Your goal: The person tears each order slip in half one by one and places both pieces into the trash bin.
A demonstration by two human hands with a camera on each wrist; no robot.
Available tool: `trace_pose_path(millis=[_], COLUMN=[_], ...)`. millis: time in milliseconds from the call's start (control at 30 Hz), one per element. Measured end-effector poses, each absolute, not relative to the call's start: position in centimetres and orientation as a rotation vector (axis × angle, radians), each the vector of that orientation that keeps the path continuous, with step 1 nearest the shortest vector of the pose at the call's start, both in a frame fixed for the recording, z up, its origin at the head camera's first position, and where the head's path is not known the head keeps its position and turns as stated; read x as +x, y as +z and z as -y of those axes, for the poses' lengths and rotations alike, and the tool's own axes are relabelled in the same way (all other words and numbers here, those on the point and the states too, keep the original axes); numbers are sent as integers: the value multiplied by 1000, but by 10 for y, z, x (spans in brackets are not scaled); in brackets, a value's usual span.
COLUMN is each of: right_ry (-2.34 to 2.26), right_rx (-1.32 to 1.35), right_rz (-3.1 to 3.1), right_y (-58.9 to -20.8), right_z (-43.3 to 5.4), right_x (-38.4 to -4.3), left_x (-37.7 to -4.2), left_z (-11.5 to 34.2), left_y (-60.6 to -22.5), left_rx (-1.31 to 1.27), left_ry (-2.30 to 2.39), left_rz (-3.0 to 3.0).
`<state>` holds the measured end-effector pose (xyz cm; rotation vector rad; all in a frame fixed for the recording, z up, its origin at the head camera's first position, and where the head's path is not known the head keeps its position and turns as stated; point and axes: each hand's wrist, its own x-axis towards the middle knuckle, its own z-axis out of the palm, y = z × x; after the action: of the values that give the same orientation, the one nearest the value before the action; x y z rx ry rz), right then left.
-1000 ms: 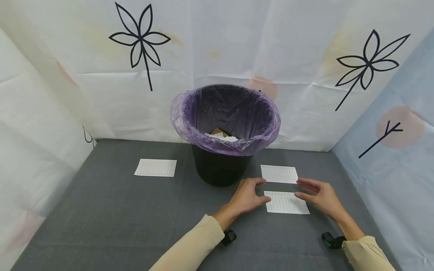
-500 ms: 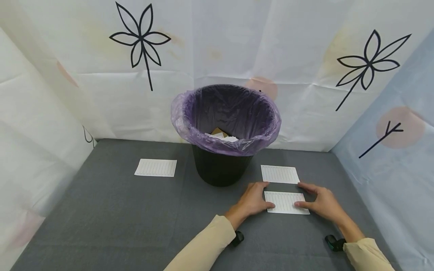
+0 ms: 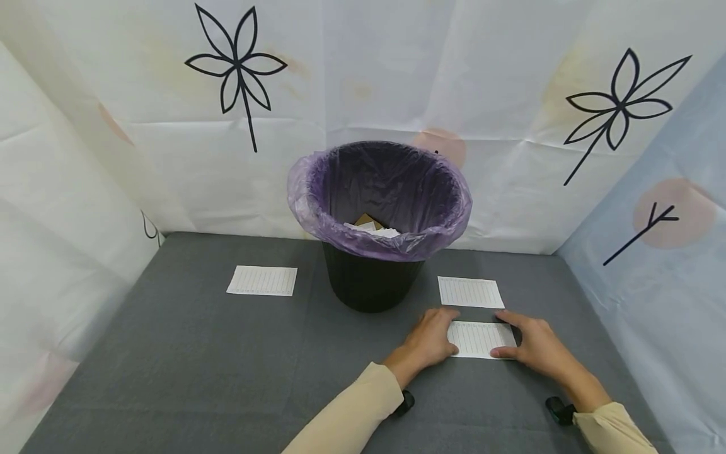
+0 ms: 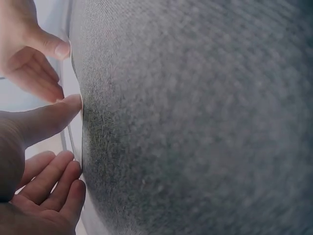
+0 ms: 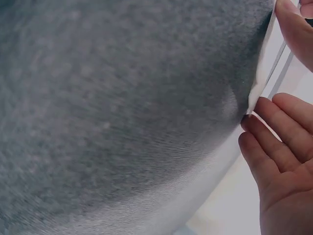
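Note:
A lined white paper slip [image 3: 479,339] lies on the grey table, the nearer of two on the right. My left hand [image 3: 426,337] holds its left end, thumb at the near edge and fingers at the far side. At its right end my right hand [image 3: 539,345] has the thumb over the near corner and fingers by the far one. The left wrist view shows the slip's edge [image 4: 82,142] slightly bowed between thumb and fingers. In the right wrist view, fingertips [image 5: 249,122] meet the slip's end. Just beyond lies a second lined slip [image 3: 471,292].
A black bin [image 3: 371,280] with a purple liner [image 3: 306,208] stands at the table's back middle, with paper scraps [image 3: 377,230] inside. A third lined slip [image 3: 263,280] lies left of the bin. Fabric walls [image 3: 374,75] enclose the table [image 3: 187,359].
Both hands have come down onto the near slip's ends. The left hand moved right and slightly nearer; the right hand's thumb lowered to the near edge. The other slips and bin have stayed put.

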<state>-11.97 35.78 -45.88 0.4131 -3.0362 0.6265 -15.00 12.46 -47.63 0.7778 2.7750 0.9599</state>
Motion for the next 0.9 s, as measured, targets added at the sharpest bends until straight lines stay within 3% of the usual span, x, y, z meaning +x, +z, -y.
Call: trace_pose_path(millis=[900], right_ry=[978], right_rx=[342], right_rz=[2954], right_y=[-462], right_z=[-349], right_x=[-128], left_x=[-151], left_z=[-123], left_y=[-476], left_rx=[761], left_ry=[992], left_rz=[-2746])
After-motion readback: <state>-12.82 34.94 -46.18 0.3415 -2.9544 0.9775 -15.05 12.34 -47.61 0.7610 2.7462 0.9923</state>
